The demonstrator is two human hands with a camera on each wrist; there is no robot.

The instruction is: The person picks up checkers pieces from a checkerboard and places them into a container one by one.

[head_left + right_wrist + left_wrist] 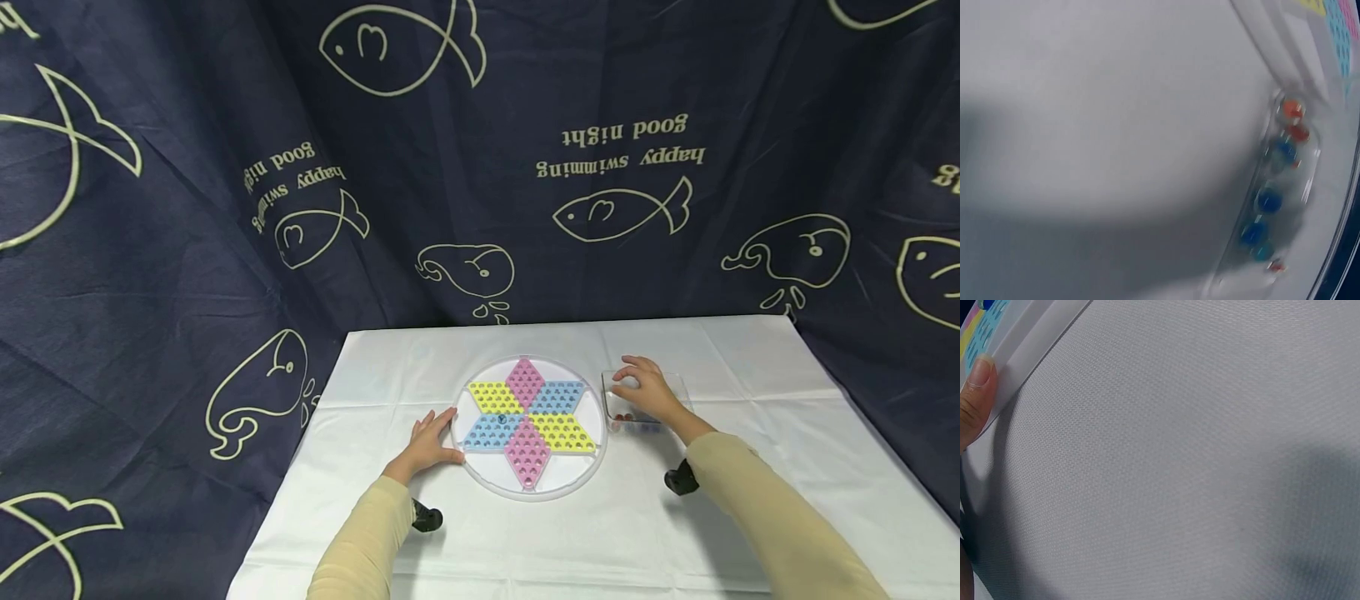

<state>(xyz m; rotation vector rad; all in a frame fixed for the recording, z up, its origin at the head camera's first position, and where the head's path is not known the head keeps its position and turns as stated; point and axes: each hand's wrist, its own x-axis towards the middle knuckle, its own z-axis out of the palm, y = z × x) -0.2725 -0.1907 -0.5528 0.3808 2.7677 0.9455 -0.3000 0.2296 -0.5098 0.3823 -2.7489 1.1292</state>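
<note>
A round white Chinese checkers board (480, 475) bears a star of pink, yellow and blue points. One dark blue marble (502, 419) sits in its left blue point. My left hand (426, 446) rests at the board's left rim, thumb and fingers spread; the thumb (979, 394) lies on the rim in the left wrist view. My right hand (648, 390) is over a clear plastic box (678, 383), fingers bent toward the thumb; I cannot tell whether a marble is between them. Blue marbles (1269, 200) and an orange marble (1292, 110) lie along one side of the box.
A white cloth (562, 542) covers the table. The box stands just right of the board. Behind the table hangs a dark blue curtain (487, 167) with fish and whale drawings. Black wrist cameras (427, 518) are worn below both hands.
</note>
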